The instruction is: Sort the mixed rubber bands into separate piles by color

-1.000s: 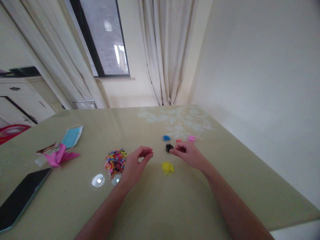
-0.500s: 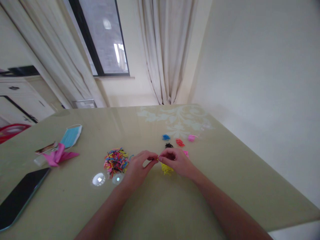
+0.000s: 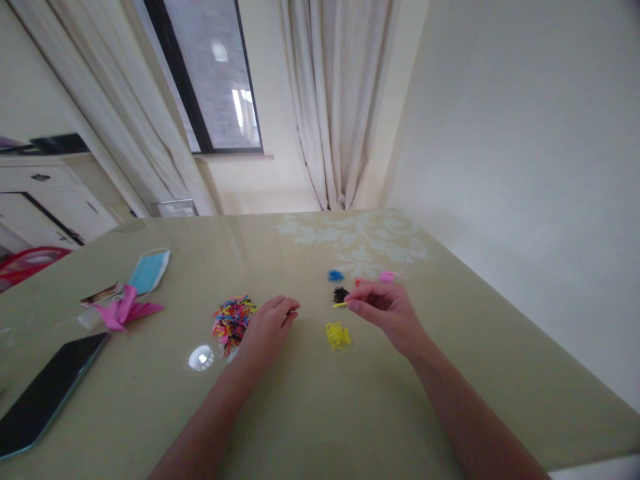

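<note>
My right hand [image 3: 393, 313] pinches a small yellow rubber band [image 3: 339, 305] between thumb and fingertips, just in front of the black pile [image 3: 341, 294]. Below it on the table is a pile of yellow rubber bands [image 3: 339, 336]. My left hand [image 3: 270, 327] is closed beside the mixed heap of coloured rubber bands [image 3: 233, 323] and partly covers it. Something dark shows at its fingertips, too small to name. Farther back lie a blue pile [image 3: 335, 275], a pink pile [image 3: 387, 277] and a red pile [image 3: 357, 282], the red one mostly hidden by my right hand.
On the left of the glossy table [image 3: 320, 413] lie a phone [image 3: 53, 387], a folded pink paper shape [image 3: 125, 309], a blue face mask [image 3: 149, 271] and a brown strip [image 3: 101, 294]. A wall [image 3: 520, 167] runs along the right side.
My hands have come apart from each other. The right moved right and slightly up with the yellow rubber band; the left shifted left. The yellow pile is now uncovered.
</note>
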Tool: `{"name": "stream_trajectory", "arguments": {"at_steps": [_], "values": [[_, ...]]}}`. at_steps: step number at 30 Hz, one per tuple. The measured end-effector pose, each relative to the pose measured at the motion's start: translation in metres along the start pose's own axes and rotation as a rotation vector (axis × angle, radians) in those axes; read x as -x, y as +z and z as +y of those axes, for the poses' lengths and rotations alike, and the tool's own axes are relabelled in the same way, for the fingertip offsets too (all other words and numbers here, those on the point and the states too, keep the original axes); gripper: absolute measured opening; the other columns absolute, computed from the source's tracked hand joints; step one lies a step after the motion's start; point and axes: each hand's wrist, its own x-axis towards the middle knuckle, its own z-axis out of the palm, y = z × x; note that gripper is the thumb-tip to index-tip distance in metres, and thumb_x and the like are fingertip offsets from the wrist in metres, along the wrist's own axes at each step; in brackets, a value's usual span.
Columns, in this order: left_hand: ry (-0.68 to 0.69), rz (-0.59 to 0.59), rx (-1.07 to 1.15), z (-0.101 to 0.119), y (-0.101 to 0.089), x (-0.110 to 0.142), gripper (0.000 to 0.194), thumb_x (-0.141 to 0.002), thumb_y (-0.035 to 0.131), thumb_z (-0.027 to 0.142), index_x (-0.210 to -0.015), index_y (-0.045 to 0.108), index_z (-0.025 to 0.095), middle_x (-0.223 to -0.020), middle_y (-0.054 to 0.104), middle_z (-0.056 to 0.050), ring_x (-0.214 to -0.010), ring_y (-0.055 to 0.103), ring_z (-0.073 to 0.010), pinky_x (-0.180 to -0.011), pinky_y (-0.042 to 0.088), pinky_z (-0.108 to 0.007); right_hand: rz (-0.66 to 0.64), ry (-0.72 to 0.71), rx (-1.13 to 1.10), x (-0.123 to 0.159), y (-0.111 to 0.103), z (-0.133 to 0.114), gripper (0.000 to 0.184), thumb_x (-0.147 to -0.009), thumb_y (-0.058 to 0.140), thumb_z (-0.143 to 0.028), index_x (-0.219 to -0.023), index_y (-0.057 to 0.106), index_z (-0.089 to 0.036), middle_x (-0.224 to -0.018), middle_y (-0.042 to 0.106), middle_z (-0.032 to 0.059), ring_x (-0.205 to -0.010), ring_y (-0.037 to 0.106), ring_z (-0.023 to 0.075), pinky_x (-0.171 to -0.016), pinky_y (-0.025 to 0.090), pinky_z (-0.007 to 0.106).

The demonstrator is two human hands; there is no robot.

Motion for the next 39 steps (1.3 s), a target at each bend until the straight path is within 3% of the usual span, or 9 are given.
{"name": "stream_trajectory", "arguments": {"at_steps": [7, 12, 17, 19, 22, 24, 27, 34, 39], "values": [[-0.09, -0.088, -0.068, 0.0, 0.001, 0.001, 0.015, -0.092, 0.06, 0.016, -0.099, 0.072, 0.021, -0.1, 0.075, -0.006, -0.091, 0.073, -0.0228, -0.085, 0.054, -0.034, -0.012, -0.065, -0.122, 0.0, -0.003, -0.005, 0.012, -0.079, 0.089, -0.033, -0.082, 0.085, -0.023, -0.07, 0.066, 0.0014, -0.061, 0.053, 0.011, -0.054, 0.044, 0.023], [-0.167, -0.087, 0.004, 0.003, -0.002, -0.001, 0.015, -0.087, 0.064, 0.014, -0.098, 0.072, 0.019, -0.099, 0.075, -0.005, -0.086, 0.074, -0.0201, -0.084, 0.054, -0.032, -0.04, -0.039, -0.119, 0.001, -0.004, -0.005, 0.014, -0.078, 0.09, -0.035, -0.082, 0.085, -0.022, -0.07, 0.065, 0.0016, -0.062, 0.054, 0.0117, -0.055, 0.044, 0.024], [-0.166, -0.106, -0.007, 0.003, -0.003, -0.002, 0.007, -0.087, 0.066, 0.018, -0.084, 0.072, 0.019, -0.091, 0.074, -0.006, -0.086, 0.072, -0.0225, -0.082, 0.054, -0.034, -0.079, 0.019, -0.102, 0.0, -0.007, -0.003, 0.018, -0.077, 0.089, -0.037, -0.083, 0.084, -0.021, -0.071, 0.068, 0.0018, -0.061, 0.055, 0.0118, -0.054, 0.042, 0.025], [-0.145, -0.088, -0.033, 0.003, -0.004, -0.002, 0.009, -0.087, 0.066, 0.02, -0.08, 0.072, 0.019, -0.089, 0.074, -0.006, -0.085, 0.071, -0.023, -0.08, 0.053, -0.035, -0.143, 0.069, -0.018, -0.001, -0.009, 0.0, 0.019, -0.079, 0.087, -0.038, -0.084, 0.083, -0.02, -0.067, 0.066, 0.0009, -0.058, 0.053, 0.0112, -0.053, 0.039, 0.024], [-0.13, -0.05, 0.003, 0.003, -0.004, -0.003, 0.01, -0.087, 0.066, 0.022, -0.079, 0.073, 0.02, -0.088, 0.074, -0.006, -0.086, 0.07, -0.0233, -0.082, 0.054, -0.036, -0.343, 0.141, 0.229, -0.002, -0.011, 0.008, 0.015, -0.081, 0.081, -0.033, -0.083, 0.083, -0.018, -0.06, 0.062, -0.0008, -0.054, 0.049, 0.0106, -0.05, 0.034, 0.023], [-0.137, -0.03, 0.102, 0.002, -0.003, -0.003, 0.008, -0.086, 0.067, 0.023, -0.083, 0.074, 0.02, -0.091, 0.076, -0.006, -0.087, 0.072, -0.0229, -0.084, 0.056, -0.037, -0.475, 0.157, 0.396, -0.002, -0.01, 0.017, 0.008, -0.081, 0.077, -0.023, -0.082, 0.084, -0.018, -0.061, 0.064, -0.0003, -0.056, 0.052, 0.0114, -0.052, 0.036, 0.023], [-0.173, -0.021, 0.316, 0.0, 0.001, -0.003, 0.01, -0.083, 0.069, 0.024, -0.091, 0.074, 0.02, -0.094, 0.078, -0.006, -0.087, 0.076, -0.0218, -0.086, 0.06, -0.037, -0.554, 0.167, 0.552, -0.003, -0.006, 0.03, 0.013, -0.076, 0.074, -0.012, -0.082, 0.084, -0.018, -0.066, 0.07, 0.0008, -0.06, 0.057, 0.0128, -0.056, 0.039, 0.024], [-0.219, -0.085, 0.651, 0.01, 0.001, -0.001, 0.022, -0.077, 0.08, 0.029, -0.096, 0.074, 0.018, -0.093, 0.08, -0.007, -0.089, 0.077, -0.0216, -0.087, 0.063, -0.036, -0.54, 0.179, 0.594, -0.005, -0.002, 0.034, 0.004, -0.077, 0.082, -0.02, -0.08, 0.083, -0.018, -0.066, 0.068, 0.0001, -0.061, 0.057, 0.0138, -0.057, 0.039, 0.024], [-0.229, -0.212, 0.871, 0.027, 0.001, 0.003, 0.03, -0.075, 0.086, 0.032, -0.098, 0.074, 0.017, -0.093, 0.081, -0.007, -0.089, 0.077, -0.0201, -0.087, 0.062, -0.034, -0.364, 0.094, 0.484, -0.002, 0.01, 0.026, 0.023, -0.084, 0.083, -0.039, -0.094, 0.082, -0.018, -0.073, 0.067, 0.0008, -0.066, 0.057, 0.0139, -0.06, 0.04, 0.025]]}}
